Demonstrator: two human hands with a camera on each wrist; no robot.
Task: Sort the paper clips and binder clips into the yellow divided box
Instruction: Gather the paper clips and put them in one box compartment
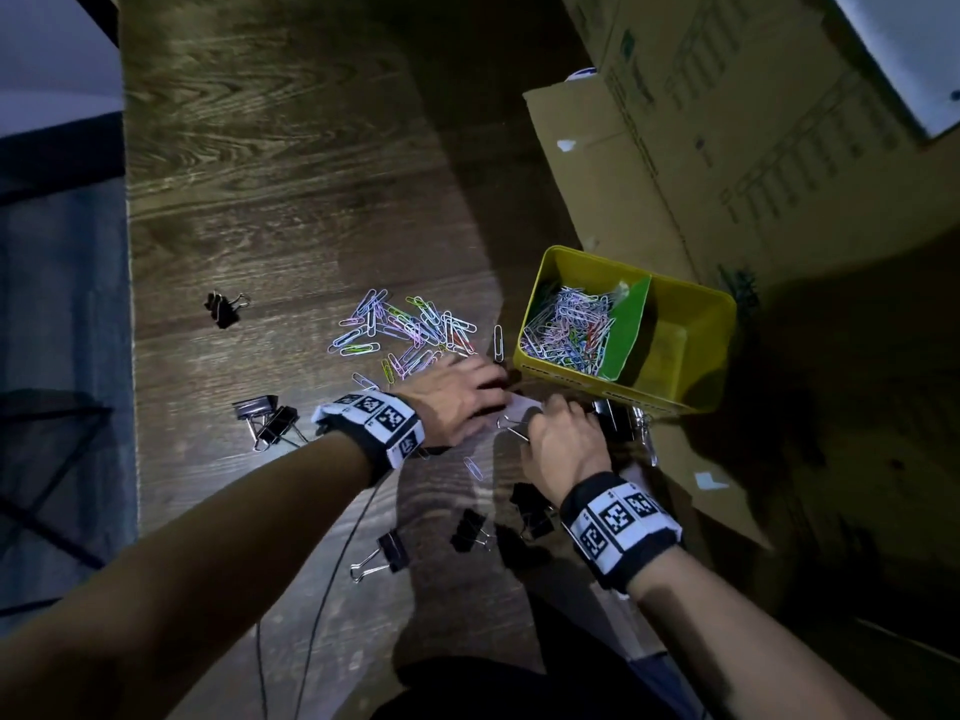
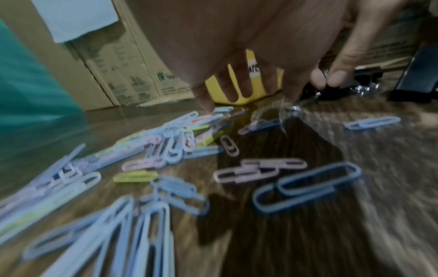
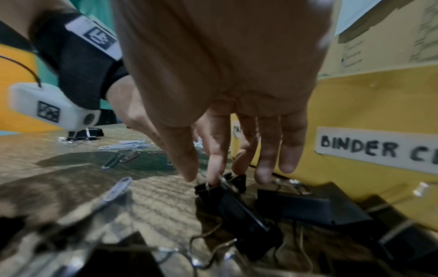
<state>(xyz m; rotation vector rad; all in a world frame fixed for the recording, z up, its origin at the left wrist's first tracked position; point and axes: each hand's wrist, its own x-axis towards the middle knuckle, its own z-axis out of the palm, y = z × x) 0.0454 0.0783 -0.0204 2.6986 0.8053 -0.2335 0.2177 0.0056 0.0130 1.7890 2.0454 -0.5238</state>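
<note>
The yellow divided box stands on the wooden floor; its left compartment holds many coloured paper clips, and its right one looks bare. A loose paper clip pile lies to its left. My left hand reaches over the pile's near edge with fingers straight and spread, their tips on the floor. My right hand points down at black binder clips by the box front. Its index and middle fingertips touch one binder clip; the thumb sits just beside it. The box wall carries a "BINDER CL" label.
More binder clips lie scattered: one far left, a pair, and several near my forearms. A large cardboard box stands behind the yellow box. A blue mat borders the left. A thin cable crosses the floor.
</note>
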